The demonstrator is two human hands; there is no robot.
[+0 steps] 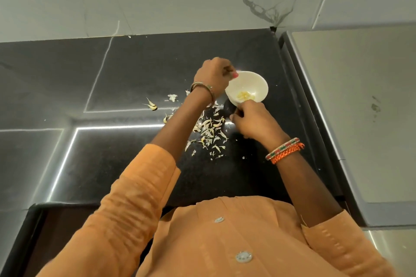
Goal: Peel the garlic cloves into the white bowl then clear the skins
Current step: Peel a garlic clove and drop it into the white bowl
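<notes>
**Peeling appears finished; bowl in both hands, skins not yet cleared**

Step in hand. My left hand (212,74) sits at the white bowl's (258,84) ten o'clock rim, fingers curled and the thumb over the lip, gripping it. My right hand (253,119) is at the bowl's six o'clock, fingers curled around the near rim and underside. The bowl looks tilted toward me and lifted or tipped off the dark countertop (135,69); I cannot tell whether its base touches. The peeled garlic cloves (245,96) lie as a small yellow cluster in the bottom of the bowl. I see no unpeeled clove in either hand, so I judge the peeling done and the bowl about to be shifted aside.

Next move. The bowl should be levelled and set down at twelve or one o'clock, well apart from the waste, with both hands freed for sweeping.

Surroundings. The skins (210,129) lie scattered on the countertop at seven o'clock from the bowl, partly under my left forearm; stray pieces (150,105) sit further out at nine o'clock. A steel surface (360,119) borders the countertop at three o'clock.

Obstructions. The skins are light and widely spread; a careless sleeve may drag them.
</notes>
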